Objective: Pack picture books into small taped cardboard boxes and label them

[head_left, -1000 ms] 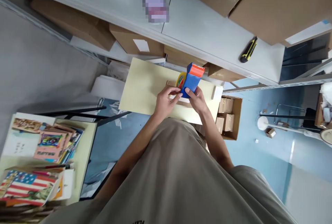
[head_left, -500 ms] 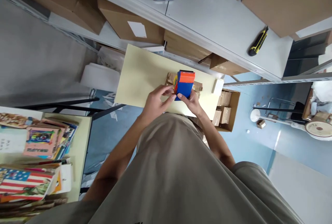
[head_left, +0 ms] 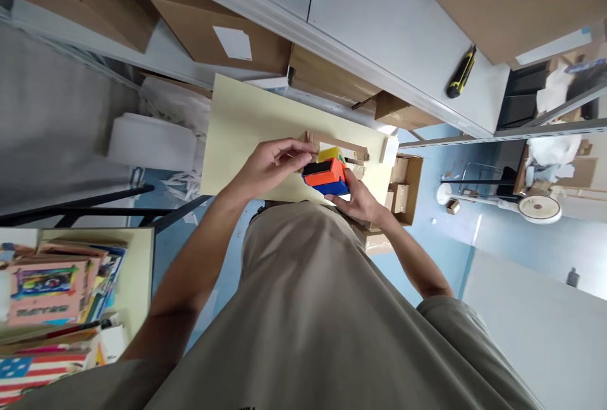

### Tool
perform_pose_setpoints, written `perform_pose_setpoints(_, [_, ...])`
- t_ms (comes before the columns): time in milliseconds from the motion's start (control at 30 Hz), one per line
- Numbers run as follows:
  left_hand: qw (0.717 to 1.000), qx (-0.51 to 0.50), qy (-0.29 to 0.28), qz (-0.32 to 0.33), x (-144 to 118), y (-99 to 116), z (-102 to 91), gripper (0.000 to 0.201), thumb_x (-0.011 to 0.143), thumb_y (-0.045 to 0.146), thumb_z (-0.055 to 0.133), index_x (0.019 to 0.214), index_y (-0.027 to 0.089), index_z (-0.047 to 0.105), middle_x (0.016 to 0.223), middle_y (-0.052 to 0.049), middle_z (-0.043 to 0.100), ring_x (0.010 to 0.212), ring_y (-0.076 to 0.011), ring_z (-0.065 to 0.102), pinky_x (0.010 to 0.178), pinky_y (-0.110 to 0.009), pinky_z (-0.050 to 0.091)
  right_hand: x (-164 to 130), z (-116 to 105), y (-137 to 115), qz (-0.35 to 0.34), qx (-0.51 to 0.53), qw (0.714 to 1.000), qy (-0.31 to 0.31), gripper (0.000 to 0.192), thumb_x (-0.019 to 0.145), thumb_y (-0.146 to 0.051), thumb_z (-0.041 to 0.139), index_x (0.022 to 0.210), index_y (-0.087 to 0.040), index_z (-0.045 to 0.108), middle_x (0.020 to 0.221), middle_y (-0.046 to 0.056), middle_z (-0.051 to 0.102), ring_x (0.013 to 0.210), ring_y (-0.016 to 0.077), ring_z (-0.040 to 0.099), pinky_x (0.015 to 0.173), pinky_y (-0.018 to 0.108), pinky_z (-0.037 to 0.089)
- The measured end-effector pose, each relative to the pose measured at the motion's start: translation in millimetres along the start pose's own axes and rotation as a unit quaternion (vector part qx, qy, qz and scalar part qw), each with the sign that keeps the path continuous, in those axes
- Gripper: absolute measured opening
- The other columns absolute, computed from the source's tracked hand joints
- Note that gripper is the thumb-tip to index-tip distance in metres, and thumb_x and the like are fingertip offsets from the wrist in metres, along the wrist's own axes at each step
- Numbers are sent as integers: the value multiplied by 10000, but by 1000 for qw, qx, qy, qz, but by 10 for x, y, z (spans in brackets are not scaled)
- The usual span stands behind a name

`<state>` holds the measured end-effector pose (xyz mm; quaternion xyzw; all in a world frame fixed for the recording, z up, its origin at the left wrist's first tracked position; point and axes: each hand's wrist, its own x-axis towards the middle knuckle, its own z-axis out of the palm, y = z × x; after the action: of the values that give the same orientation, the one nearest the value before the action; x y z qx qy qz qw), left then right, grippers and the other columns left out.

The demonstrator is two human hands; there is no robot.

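Note:
My right hand [head_left: 361, 200] grips a tape dispenser [head_left: 326, 176] with a blue body, an orange top, a black strip and a yellow part behind. It is tilted so the orange and black side faces up. My left hand [head_left: 272, 168] is just left of it, forefinger stretched out and thumb tip a little apart from it. Whether those fingertips touch the dispenser or a strip of tape cannot be made out. Behind the dispenser, a small open cardboard box [head_left: 336, 139] lies on the pale yellow tabletop [head_left: 241, 125], partly hidden by it.
A grey shelf [head_left: 379, 30] runs above the table, with a yellow and black utility knife [head_left: 461, 73] on it. Cardboard boxes [head_left: 222, 37] fill the lower shelf. An open carton [head_left: 413, 192] of small boxes stands right. Stacked books [head_left: 52, 286] lie at left; a fan [head_left: 539, 209] is at right.
The tape dispenser has been turned over from upright, so its orange and black end now points left. My left hand has shifted slightly left and up. More of the small cardboard box shows.

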<state>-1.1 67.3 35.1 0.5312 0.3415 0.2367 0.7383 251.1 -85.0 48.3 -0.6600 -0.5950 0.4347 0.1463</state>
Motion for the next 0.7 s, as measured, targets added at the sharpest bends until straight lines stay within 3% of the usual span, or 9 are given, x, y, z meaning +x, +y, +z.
perform_pose_setpoints(233, [998, -57, 7, -2, 76, -258, -90, 496, 784, 601, 1074, 985, 197, 869, 903, -83, 790, 985, -325, 821, 868, -463, 721, -56, -155, -341, 22, -44, 998, -24, 593, 1031, -714, 730, 1401, -277, 577, 1245, 148, 752, 1083, 387, 739, 978, 580, 648])
perform_pose_setpoints(400, [996, -30, 49, 66, -18, -392, -5, 296, 908, 498, 956, 929, 230, 833, 992, -74, 804, 1014, -274, 796, 889, -403, 695, -53, -206, -481, 70, -97, 993, -23, 731, 994, -770, 732, 1488, -248, 599, 1140, 144, 796, 990, 389, 743, 933, 553, 629])
perform_pose_setpoints(533, [993, -22, 106, 49, -101, -468, 129, 236, 966, 455, 851, 942, 222, 820, 939, -55, 815, 923, -237, 776, 876, -372, 674, 23, -172, -611, 161, -141, 977, -22, 848, 983, -893, 702, 1538, -257, 626, 1015, 109, 829, 912, 376, 764, 839, 455, 586])
perform_pose_setpoints(700, [985, -44, 166, 24, -83, -689, 43, 268, 910, 475, 879, 925, 214, 817, 922, -52, 817, 890, -219, 761, 863, -351, 643, 75, -348, -776, 224, -219, 943, -113, 737, 1011, -887, 685, 1333, -226, 739, 994, 128, 847, 875, 337, 773, 776, 381, 518])
